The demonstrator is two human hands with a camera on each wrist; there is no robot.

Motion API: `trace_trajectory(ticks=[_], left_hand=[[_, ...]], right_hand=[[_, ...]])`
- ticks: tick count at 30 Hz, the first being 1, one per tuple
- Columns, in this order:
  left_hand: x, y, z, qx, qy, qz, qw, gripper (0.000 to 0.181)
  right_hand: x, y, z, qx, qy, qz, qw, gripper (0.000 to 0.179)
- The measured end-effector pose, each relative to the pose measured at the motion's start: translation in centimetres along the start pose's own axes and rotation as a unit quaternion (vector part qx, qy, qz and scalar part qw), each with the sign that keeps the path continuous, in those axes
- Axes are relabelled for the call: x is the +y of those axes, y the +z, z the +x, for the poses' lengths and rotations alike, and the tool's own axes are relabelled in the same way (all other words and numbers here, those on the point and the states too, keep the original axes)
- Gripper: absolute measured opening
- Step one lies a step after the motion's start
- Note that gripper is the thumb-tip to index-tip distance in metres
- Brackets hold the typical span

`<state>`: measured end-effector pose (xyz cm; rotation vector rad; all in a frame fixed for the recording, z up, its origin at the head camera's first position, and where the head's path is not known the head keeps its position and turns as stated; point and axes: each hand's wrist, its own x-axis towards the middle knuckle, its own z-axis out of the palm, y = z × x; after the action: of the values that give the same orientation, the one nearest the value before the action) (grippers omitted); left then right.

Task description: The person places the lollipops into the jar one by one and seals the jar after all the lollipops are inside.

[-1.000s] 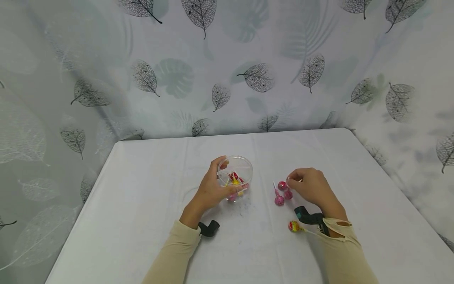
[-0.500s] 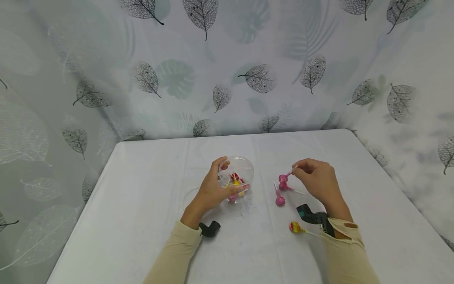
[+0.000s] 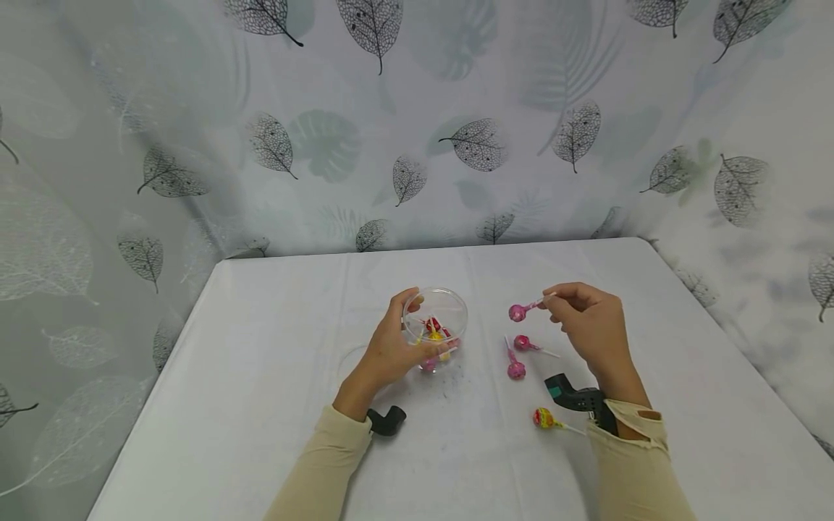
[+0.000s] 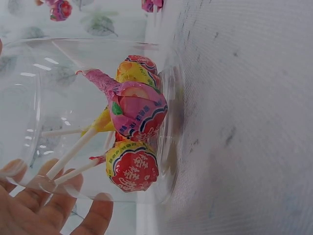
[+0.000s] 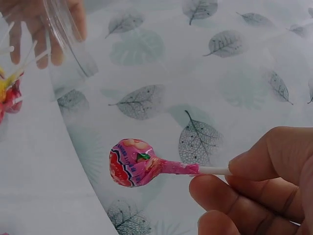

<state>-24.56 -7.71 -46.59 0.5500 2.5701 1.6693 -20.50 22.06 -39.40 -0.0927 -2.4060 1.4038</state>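
My left hand [image 3: 394, 347] grips a clear plastic jar [image 3: 435, 298] on the table, its thumb and fingers curved round the sides. Inside lie several wrapped lollipops, among them a pink one [image 4: 137, 110] and a red-and-yellow one [image 4: 132, 166], sticks leaning toward the mouth. To the right, my right hand [image 3: 589, 325] pinches the white stick of a pink lollipop [image 5: 132, 162] between thumb and fingers, its round head pointing left. Below that hand, two pink lollipops rest on the cloth: one with its stick to the right [image 3: 523, 343], the other [image 3: 516, 370] with its stick upward.
A yellow-and-red lollipop [image 3: 543, 417] lies near the right wrist, stick toward the sleeve. A white cloth [image 3: 260, 405] covers the table. Leaf-printed curtains [image 3: 417, 130] stand behind and at both sides. Each wrist wears a black camera mount [image 3: 387, 420].
My right hand has pinched a pink lollipop's stick and lifted it up and away from the other two pink ones. The left hand and jar have stayed in place.
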Motion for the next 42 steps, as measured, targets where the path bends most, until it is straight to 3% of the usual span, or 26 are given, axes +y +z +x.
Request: trace_trajectory(ticks=[23, 34, 42], left_hand=[[-0.1, -0.1, 0.1, -0.001, 0.002, 0.004, 1.0, 0.098], [0.1, -0.1, 0.0, -0.003, -0.002, 0.002, 1.0, 0.099], [0.0, -0.1, 0.0, 0.0, -0.004, 0.002, 1.0, 0.1]], right_hand=[[-0.9, 0.6, 0.0, 0.038, -0.015, 0.13, 0.9907, 0.021], [-1.2, 1.1, 0.3, 0.031, -0.032, 0.199, 0.9789, 0.023], [-1.7, 1.3, 0.1, 0.029, -0.039, 0.215, 0.9754, 0.02]])
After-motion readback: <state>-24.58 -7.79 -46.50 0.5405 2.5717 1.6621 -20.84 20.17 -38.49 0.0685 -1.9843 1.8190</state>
